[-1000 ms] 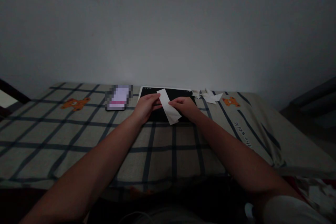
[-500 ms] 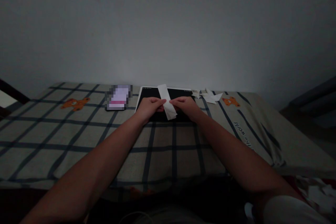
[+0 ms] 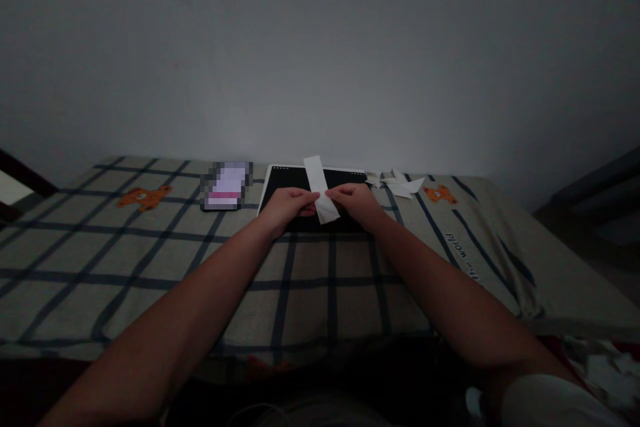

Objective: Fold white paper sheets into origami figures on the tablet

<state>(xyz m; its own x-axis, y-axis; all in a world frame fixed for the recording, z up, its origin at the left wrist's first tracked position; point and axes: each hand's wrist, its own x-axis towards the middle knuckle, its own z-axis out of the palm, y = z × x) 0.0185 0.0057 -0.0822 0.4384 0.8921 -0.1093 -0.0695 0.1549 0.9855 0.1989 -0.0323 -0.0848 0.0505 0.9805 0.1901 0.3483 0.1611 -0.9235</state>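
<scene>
A folded strip of white paper (image 3: 316,175) is held between both my hands, tilted, its far end pointing toward the wall. My left hand (image 3: 290,205) is closed, pinching the strip's left edge between thumb and fingers. On the right edge, my right hand (image 3: 356,197) pinches it too. Below them lies a black notebook or pad (image 3: 285,180) with a row of white marks along its far edge and a white border. Just right of it rest several folded white paper pieces (image 3: 403,185).
A lit phone (image 3: 226,185), its screen pixelated, lies left of the notebook. All this is on a checked cloth (image 3: 240,307) with orange bear prints. A grey wall (image 3: 320,67) stands behind the table. Crumpled white scraps (image 3: 607,370) show at lower right.
The paper strip has shifted slightly to the right and away, and stands a little straighter. Both hands still pinch it, the left hand having moved slightly right.
</scene>
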